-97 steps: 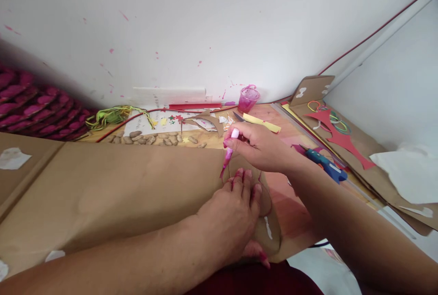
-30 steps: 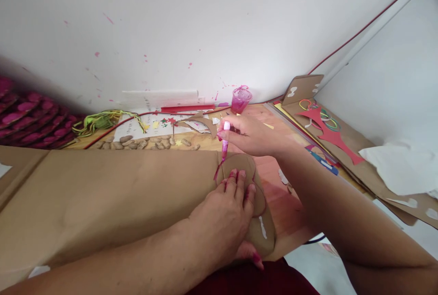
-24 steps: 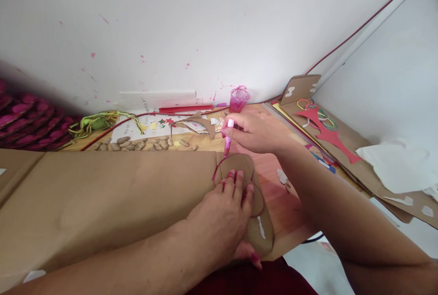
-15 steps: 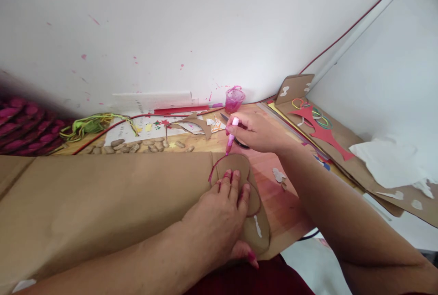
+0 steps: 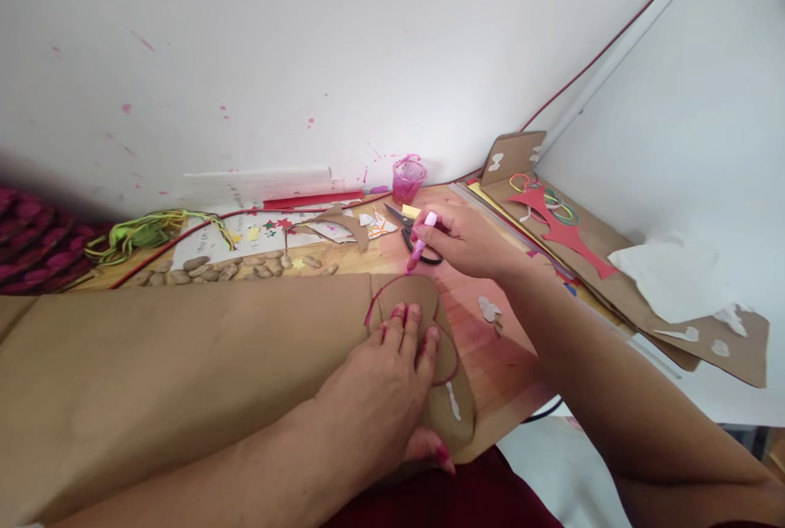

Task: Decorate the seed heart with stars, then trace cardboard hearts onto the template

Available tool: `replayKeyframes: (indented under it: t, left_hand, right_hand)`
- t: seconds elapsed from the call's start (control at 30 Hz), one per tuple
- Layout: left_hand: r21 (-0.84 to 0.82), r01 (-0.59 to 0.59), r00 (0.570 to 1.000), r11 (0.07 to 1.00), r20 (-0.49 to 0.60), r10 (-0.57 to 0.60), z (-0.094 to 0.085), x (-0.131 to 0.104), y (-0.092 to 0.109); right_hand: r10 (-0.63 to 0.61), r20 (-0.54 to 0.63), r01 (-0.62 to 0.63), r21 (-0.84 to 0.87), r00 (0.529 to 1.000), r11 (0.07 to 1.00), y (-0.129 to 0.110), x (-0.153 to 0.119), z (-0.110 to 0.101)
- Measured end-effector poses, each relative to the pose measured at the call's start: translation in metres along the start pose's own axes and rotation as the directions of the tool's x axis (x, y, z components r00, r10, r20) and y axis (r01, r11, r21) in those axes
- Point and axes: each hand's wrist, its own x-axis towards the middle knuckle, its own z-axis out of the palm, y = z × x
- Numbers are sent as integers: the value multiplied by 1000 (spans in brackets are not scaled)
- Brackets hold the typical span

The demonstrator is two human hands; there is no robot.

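Note:
My right hand (image 5: 450, 238) is closed round a pink and white marker (image 5: 419, 252). The marker's tip touches the top edge of a rounded cardboard cutout (image 5: 414, 291), where a magenta line curves along the left side. My left hand (image 5: 389, 373) lies over the cutout with fingers stretched out, holding it down against a large sheet of brown cardboard (image 5: 214, 356). The thumb is near the sheet's lower edge. Part of the cutout is hidden under the fingers. Just behind my right hand, black-handled scissors (image 5: 401, 217) rest on the table.
A cup of pink paint (image 5: 409, 179) stands by the wall. Peanuts (image 5: 208, 268), green yarn (image 5: 147, 234) and paper scraps (image 5: 368, 224) line the back. To the right are cardboard pieces (image 5: 638, 307) with red paper (image 5: 570, 238) and white tissue (image 5: 659, 279). A pink-painted pinecone-like object (image 5: 37, 225) sits left.
The magenta line reaches slightly farther right along the cutout's top edge, following the marker tip. My left hand keeps its place on the cutout. The whole view has shifted slightly.

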Motion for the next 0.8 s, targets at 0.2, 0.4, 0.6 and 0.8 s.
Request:
replayKeyframes:
  t: [0.2, 0.4, 0.6, 0.8]
  left_hand:
    - [-14, 16, 1000, 1000, 9, -16, 0, -1, 0]
    - [-13, 12, 1000, 1000, 18, -12, -1, -1, -2]
    - [-15, 24, 1000, 1000, 14, -24, 0, -1, -1]
    - [-45, 11, 1000, 999, 22, -10, -4, -2, -2]
  right_hand:
    - [38, -61, -39, -5, 997, 999, 0, -10, -1]
    - [39, -87, -40, -14, 995, 999, 1, -21, -3]
    - [70, -128, -71, -1, 989, 997, 0, -31, -3]
    - [84, -176, -91, -31, 981, 995, 0, -42, -2]
